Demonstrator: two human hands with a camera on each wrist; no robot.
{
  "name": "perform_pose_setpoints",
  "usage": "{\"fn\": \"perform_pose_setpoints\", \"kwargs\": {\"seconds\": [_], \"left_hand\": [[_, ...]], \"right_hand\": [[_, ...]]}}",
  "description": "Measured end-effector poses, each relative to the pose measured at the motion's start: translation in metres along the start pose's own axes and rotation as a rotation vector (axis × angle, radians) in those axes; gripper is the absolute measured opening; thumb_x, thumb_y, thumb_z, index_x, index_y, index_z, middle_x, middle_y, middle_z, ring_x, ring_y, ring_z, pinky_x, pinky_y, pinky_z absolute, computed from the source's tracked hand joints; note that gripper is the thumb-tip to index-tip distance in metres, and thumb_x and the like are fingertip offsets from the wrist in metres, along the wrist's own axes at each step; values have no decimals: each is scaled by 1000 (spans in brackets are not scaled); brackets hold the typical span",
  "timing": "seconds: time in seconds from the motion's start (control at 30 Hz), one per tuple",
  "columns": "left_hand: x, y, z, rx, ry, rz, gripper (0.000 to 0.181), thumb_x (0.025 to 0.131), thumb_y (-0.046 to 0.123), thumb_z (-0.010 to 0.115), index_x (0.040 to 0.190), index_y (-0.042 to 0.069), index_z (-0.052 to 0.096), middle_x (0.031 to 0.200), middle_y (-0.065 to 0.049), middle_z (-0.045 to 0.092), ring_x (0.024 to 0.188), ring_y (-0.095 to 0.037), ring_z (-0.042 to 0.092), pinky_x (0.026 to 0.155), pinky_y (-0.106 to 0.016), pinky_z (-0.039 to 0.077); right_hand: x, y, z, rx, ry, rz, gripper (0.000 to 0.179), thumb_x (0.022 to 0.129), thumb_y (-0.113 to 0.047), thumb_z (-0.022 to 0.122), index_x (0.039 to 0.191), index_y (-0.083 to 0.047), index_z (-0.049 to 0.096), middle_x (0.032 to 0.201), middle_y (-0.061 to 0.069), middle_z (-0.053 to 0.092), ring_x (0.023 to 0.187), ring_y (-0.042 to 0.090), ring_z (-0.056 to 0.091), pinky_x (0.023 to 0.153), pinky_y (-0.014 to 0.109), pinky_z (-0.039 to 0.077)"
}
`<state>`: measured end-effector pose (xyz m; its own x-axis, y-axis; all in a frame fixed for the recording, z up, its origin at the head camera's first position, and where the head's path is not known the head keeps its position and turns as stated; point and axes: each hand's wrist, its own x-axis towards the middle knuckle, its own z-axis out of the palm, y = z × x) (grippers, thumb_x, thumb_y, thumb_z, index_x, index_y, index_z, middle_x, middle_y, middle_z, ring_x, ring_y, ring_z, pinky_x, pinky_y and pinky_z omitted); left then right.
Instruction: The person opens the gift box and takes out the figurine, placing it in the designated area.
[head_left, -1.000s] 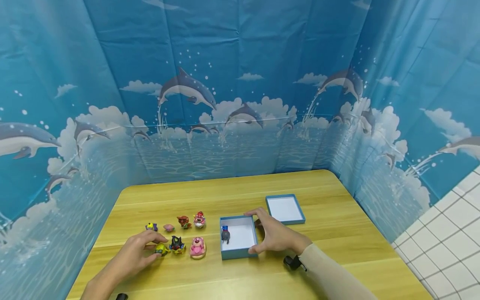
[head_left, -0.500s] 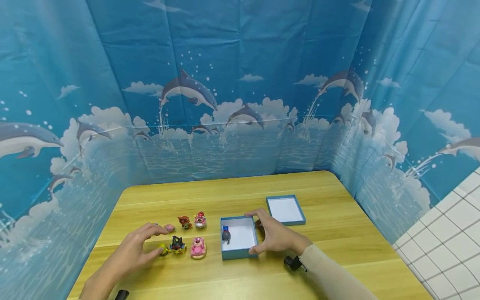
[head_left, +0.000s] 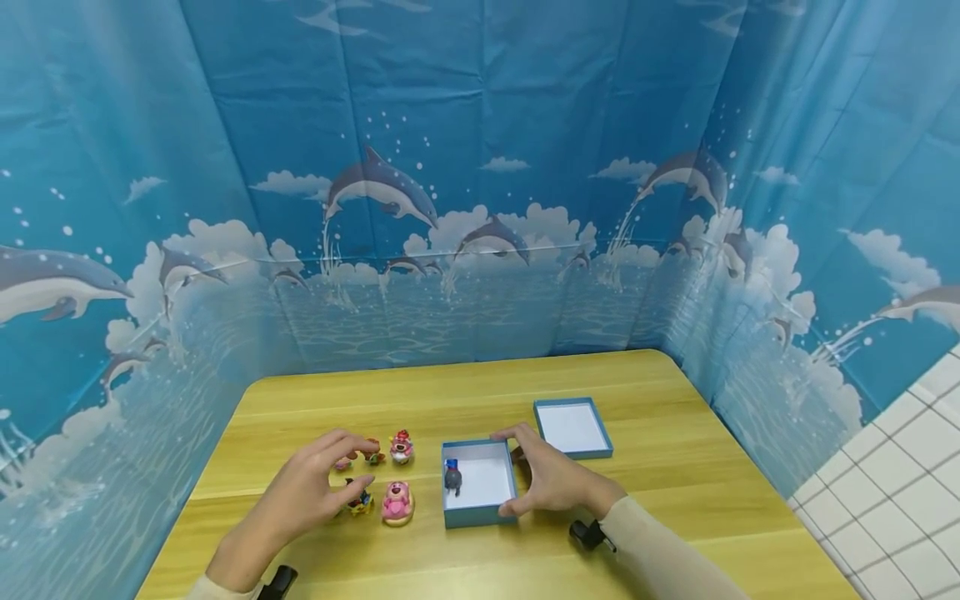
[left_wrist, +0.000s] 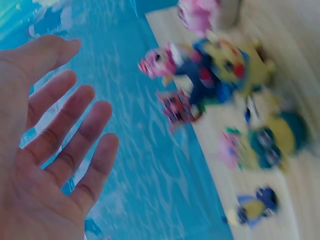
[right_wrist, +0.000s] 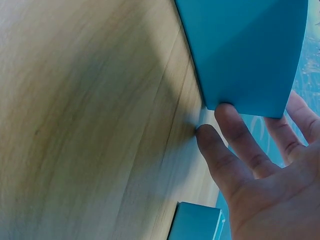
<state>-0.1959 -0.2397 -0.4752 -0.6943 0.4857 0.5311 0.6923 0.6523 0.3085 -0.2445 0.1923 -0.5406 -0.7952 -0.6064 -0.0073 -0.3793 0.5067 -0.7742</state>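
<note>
My left hand (head_left: 318, 483) hovers at the left over a group of small toy figures, thumb and fingers apart with nothing between them. Just beside its thumb stands a dark figure (head_left: 362, 498), partly covered. A pink bear figure (head_left: 397, 503) sits to the right of that. In the left wrist view a yellow goggled figure (left_wrist: 280, 140) is blurred on the table. My right hand (head_left: 558, 477) holds the right side of a blue box (head_left: 480, 517), thumb at the front corner, fingers at the back corner. Inside the box is a grey figure (head_left: 453, 477) with a blue top.
A blue-rimmed lid (head_left: 574, 427) lies white side up behind my right hand. A bear figure with a red top (head_left: 401, 447) and a reddish-brown figure (head_left: 374, 454) stand farther back. A dolphin-print curtain (head_left: 480, 308) hangs behind the wooden table (head_left: 450, 392).
My left hand has moved right, from the small yellow figure to the dark figure, and now hides the yellow one. My right hand stays at the box.
</note>
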Motion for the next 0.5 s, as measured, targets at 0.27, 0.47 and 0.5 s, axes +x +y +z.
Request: {"fn": "perform_pose_setpoints", "kwargs": {"seconds": [0.27, 0.47, 0.5], "left_hand": [[30, 23, 22, -15, -112, 32, 38, 96, 19, 99, 129, 27, 83, 119, 13, 77, 98, -2, 72, 81, -28, 68], [51, 33, 38, -18, -274, 4, 34, 100, 27, 96, 131, 25, 82, 131, 6, 79, 100, -4, 75, 81, -30, 68], [54, 34, 41, -20, -298, -1, 34, 100, 27, 95, 132, 25, 82, 133, 5, 79, 101, -6, 75, 81, -31, 68]], "right_hand": [[-1, 1, 2, -9, 13, -6, 109, 90, -52, 102, 174, -18, 41, 168, 15, 47, 147, 32, 62, 127, 61, 56], [0, 0, 0, -20, 4, -3, 109, 90, -50, 101, 174, -19, 40, 168, 15, 47, 146, 30, 62, 126, 60, 56], [0, 0, 0, -23, 6, -3, 108, 90, -50, 101, 174, -19, 40, 168, 15, 47, 146, 30, 62, 126, 60, 56]]}}
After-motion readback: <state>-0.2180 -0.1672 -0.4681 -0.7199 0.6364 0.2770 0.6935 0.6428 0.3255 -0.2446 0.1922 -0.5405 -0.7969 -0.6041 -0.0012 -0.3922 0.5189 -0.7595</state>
